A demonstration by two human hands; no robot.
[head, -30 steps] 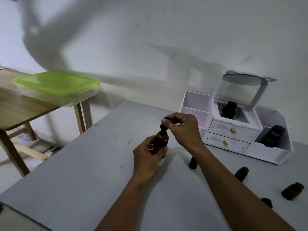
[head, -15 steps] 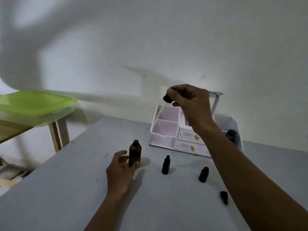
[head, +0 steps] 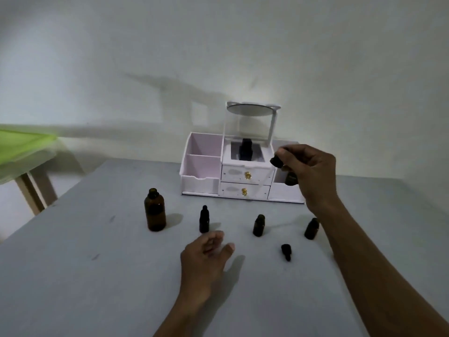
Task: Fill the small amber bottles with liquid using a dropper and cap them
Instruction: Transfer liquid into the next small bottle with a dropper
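Note:
A large amber bottle (head: 155, 210) stands uncapped on the grey table (head: 73, 276), left of centre. A small capped bottle (head: 204, 219) stands to its right. Two small open amber bottles (head: 258, 225) (head: 312, 228) stand further right, and a loose black cap (head: 286, 251) lies in front of them. My right hand (head: 308, 171) is raised and pinches the black bulb of a dropper (head: 276, 162), whose clear glass tube slants down and left in front of the organiser. My left hand (head: 204, 261) hovers low over the table with fingers apart, just in front of the capped bottle, holding nothing.
A white desk organiser (head: 240, 176) with two drawers, a small mirror and a dark bottle in its top compartment stands at the back against the wall. A green-lidded plastic box (head: 19, 144) rests on a wooden side table at the far left.
My left hand let go of the large amber bottle and moved right, toward the small capped bottle. My right hand lifted the dropper out and carried it right and lower, over the small bottles.

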